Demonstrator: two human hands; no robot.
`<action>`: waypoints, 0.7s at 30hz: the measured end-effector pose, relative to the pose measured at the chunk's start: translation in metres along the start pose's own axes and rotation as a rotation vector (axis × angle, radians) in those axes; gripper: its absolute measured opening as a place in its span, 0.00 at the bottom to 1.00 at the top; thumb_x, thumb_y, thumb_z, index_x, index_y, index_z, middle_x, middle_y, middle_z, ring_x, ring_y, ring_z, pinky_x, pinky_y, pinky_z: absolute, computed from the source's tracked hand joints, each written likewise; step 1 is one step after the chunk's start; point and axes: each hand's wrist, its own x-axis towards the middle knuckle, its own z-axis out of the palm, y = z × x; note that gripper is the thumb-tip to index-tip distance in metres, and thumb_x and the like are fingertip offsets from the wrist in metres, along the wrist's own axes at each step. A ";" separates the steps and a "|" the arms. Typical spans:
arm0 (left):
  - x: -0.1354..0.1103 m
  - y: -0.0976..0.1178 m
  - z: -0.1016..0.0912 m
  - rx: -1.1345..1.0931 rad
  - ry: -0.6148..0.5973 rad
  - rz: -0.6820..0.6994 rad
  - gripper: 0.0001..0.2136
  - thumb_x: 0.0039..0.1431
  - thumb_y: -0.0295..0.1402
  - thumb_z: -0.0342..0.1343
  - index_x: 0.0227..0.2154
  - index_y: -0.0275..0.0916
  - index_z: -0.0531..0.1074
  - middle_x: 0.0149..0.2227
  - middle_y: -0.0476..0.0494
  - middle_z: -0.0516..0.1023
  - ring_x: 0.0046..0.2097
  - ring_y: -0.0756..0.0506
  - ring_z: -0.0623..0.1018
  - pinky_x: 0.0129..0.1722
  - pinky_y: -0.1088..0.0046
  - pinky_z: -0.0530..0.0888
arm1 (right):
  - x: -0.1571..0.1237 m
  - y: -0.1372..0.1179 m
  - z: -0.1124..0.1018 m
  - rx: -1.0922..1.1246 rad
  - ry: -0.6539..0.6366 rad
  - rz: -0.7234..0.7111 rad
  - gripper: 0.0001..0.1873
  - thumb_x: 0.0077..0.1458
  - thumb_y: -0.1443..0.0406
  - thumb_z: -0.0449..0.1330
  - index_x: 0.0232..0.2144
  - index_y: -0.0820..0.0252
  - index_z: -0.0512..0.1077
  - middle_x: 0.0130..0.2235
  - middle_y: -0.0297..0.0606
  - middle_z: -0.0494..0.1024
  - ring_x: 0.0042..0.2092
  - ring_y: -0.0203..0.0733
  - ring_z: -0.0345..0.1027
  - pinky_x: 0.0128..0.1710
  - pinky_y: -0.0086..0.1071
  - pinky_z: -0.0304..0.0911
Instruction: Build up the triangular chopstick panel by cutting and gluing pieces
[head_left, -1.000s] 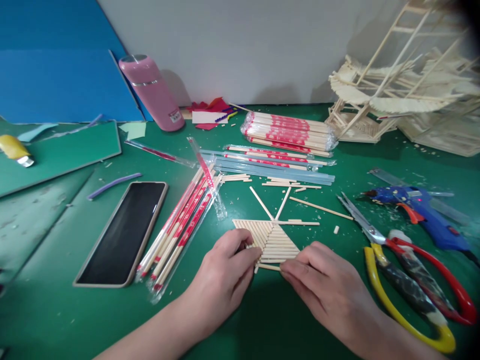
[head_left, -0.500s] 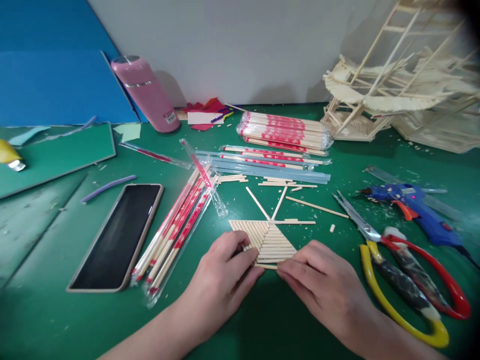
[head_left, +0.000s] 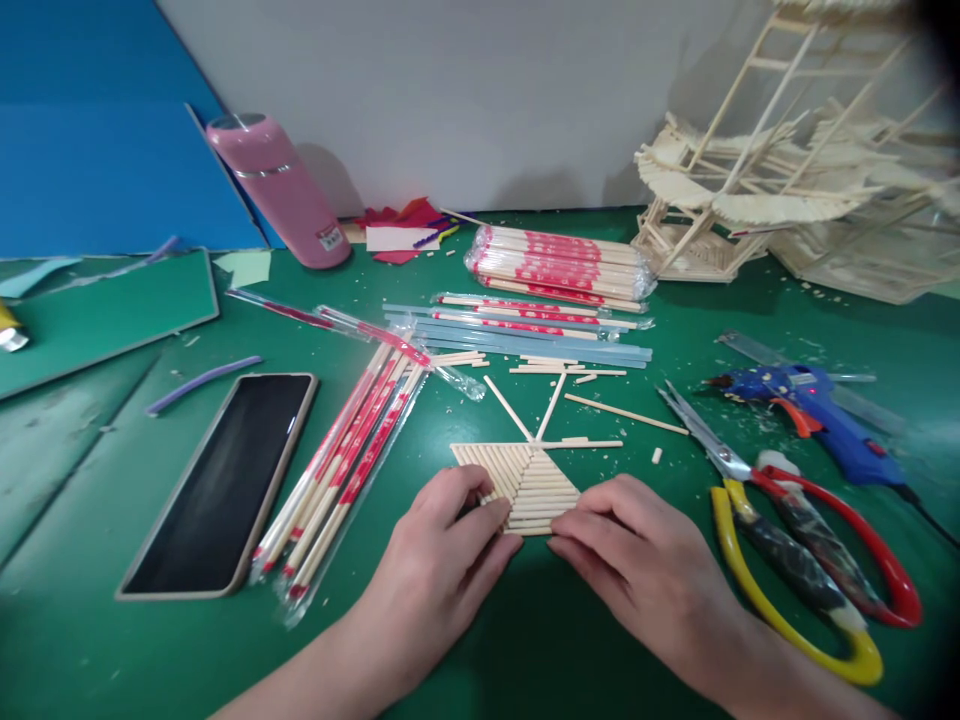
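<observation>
A flat panel of thin wooden sticks (head_left: 546, 484) lies on the green table, its sticks laid side by side in triangular sections with bare spokes at the far side. My left hand (head_left: 457, 540) is closed on the panel's near left edge, thumb and fingers at the end of the nearest stick. My right hand (head_left: 637, 560) pinches the other end of that wooden stick (head_left: 529, 531), which lies along the panel's near edge. The fingertips hide both stick ends. Beyond the panel lie a loose stick (head_left: 626, 413) and several short cut pieces.
Scissors (head_left: 750, 480) and a blue glue gun (head_left: 832, 410) lie right. Left are a phone (head_left: 221, 485) and wrapped chopsticks (head_left: 349, 465). Behind stand a pink bottle (head_left: 289, 200), a chopstick bundle (head_left: 559, 265), glue sticks (head_left: 525, 340) and a stick-built model (head_left: 750, 170).
The nearest stick has moved up against the panel, closing the small gap. An empty plastic wrapper over the chopsticks has swung to a flatter angle. The view has shifted slightly.
</observation>
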 end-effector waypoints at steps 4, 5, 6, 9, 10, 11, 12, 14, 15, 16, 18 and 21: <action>0.000 -0.002 0.000 0.011 -0.006 0.021 0.06 0.58 0.27 0.51 0.38 0.38 0.69 0.39 0.42 0.66 0.39 0.46 0.70 0.37 0.71 0.72 | -0.006 0.008 -0.009 -0.029 0.047 0.053 0.10 0.54 0.67 0.56 0.40 0.56 0.68 0.36 0.37 0.70 0.36 0.36 0.66 0.34 0.30 0.65; -0.001 -0.003 0.000 0.017 -0.002 0.032 0.06 0.58 0.27 0.51 0.38 0.38 0.69 0.39 0.42 0.66 0.39 0.46 0.70 0.37 0.71 0.72 | -0.008 0.010 -0.012 -0.046 0.054 0.084 0.11 0.53 0.66 0.57 0.41 0.56 0.67 0.37 0.37 0.70 0.37 0.37 0.66 0.35 0.31 0.65; -0.001 -0.003 0.000 0.024 0.002 0.043 0.06 0.58 0.27 0.51 0.38 0.37 0.69 0.39 0.42 0.65 0.39 0.46 0.70 0.37 0.72 0.72 | -0.010 0.011 -0.015 -0.061 0.052 0.117 0.12 0.52 0.66 0.58 0.42 0.56 0.66 0.37 0.37 0.70 0.37 0.38 0.66 0.35 0.31 0.65; 0.000 -0.004 0.001 0.040 0.014 0.054 0.06 0.58 0.27 0.51 0.38 0.37 0.69 0.40 0.42 0.65 0.39 0.47 0.71 0.36 0.72 0.72 | -0.016 0.011 -0.019 -0.063 0.030 0.178 0.12 0.51 0.66 0.59 0.40 0.57 0.67 0.37 0.38 0.70 0.37 0.39 0.65 0.35 0.34 0.65; 0.000 -0.004 0.002 0.043 0.016 0.050 0.06 0.58 0.27 0.51 0.38 0.37 0.69 0.40 0.42 0.65 0.39 0.47 0.71 0.35 0.72 0.72 | -0.018 0.010 -0.020 -0.056 0.031 0.178 0.10 0.51 0.67 0.58 0.39 0.58 0.67 0.35 0.38 0.70 0.36 0.39 0.65 0.33 0.34 0.65; 0.000 -0.004 0.002 0.046 0.017 0.044 0.06 0.58 0.27 0.51 0.38 0.38 0.69 0.40 0.42 0.65 0.38 0.47 0.71 0.35 0.72 0.72 | -0.019 0.010 -0.020 -0.051 0.032 0.174 0.09 0.52 0.67 0.58 0.38 0.58 0.67 0.34 0.37 0.70 0.35 0.39 0.64 0.32 0.33 0.64; 0.001 -0.003 0.002 0.047 0.019 0.043 0.06 0.58 0.27 0.51 0.38 0.38 0.69 0.40 0.42 0.65 0.38 0.47 0.71 0.35 0.73 0.72 | -0.020 0.009 -0.019 -0.050 0.034 0.170 0.08 0.52 0.68 0.57 0.37 0.59 0.68 0.33 0.37 0.70 0.34 0.39 0.64 0.31 0.33 0.64; 0.001 -0.003 0.002 0.051 0.027 0.046 0.06 0.58 0.28 0.50 0.38 0.37 0.69 0.40 0.42 0.65 0.38 0.47 0.71 0.35 0.73 0.73 | -0.020 0.008 -0.018 -0.059 0.034 0.169 0.07 0.53 0.69 0.56 0.36 0.59 0.69 0.32 0.37 0.70 0.33 0.38 0.63 0.30 0.33 0.62; 0.001 -0.002 0.002 0.055 0.028 0.051 0.06 0.58 0.28 0.50 0.38 0.37 0.69 0.40 0.42 0.65 0.39 0.47 0.71 0.35 0.73 0.73 | -0.020 0.008 -0.018 -0.065 0.029 0.171 0.06 0.53 0.69 0.55 0.36 0.59 0.69 0.31 0.37 0.70 0.32 0.38 0.63 0.29 0.32 0.61; 0.001 -0.002 0.002 0.061 0.026 0.052 0.06 0.58 0.28 0.50 0.38 0.37 0.69 0.40 0.42 0.65 0.39 0.47 0.71 0.35 0.73 0.73 | -0.020 0.008 -0.017 -0.069 0.022 0.175 0.06 0.54 0.69 0.55 0.35 0.59 0.70 0.31 0.37 0.71 0.32 0.38 0.63 0.29 0.32 0.61; 0.000 -0.002 0.001 0.070 0.020 0.049 0.06 0.58 0.27 0.50 0.38 0.37 0.69 0.40 0.42 0.65 0.39 0.47 0.71 0.35 0.73 0.73 | -0.019 0.009 -0.017 -0.067 0.017 0.179 0.06 0.55 0.69 0.53 0.33 0.59 0.70 0.29 0.37 0.71 0.31 0.38 0.62 0.28 0.32 0.60; 0.000 -0.003 0.001 0.067 0.021 0.048 0.06 0.58 0.28 0.51 0.38 0.37 0.69 0.40 0.41 0.65 0.39 0.47 0.71 0.35 0.73 0.73 | -0.019 0.010 -0.016 -0.051 0.020 0.179 0.07 0.56 0.69 0.52 0.32 0.59 0.71 0.29 0.36 0.71 0.31 0.37 0.63 0.29 0.31 0.59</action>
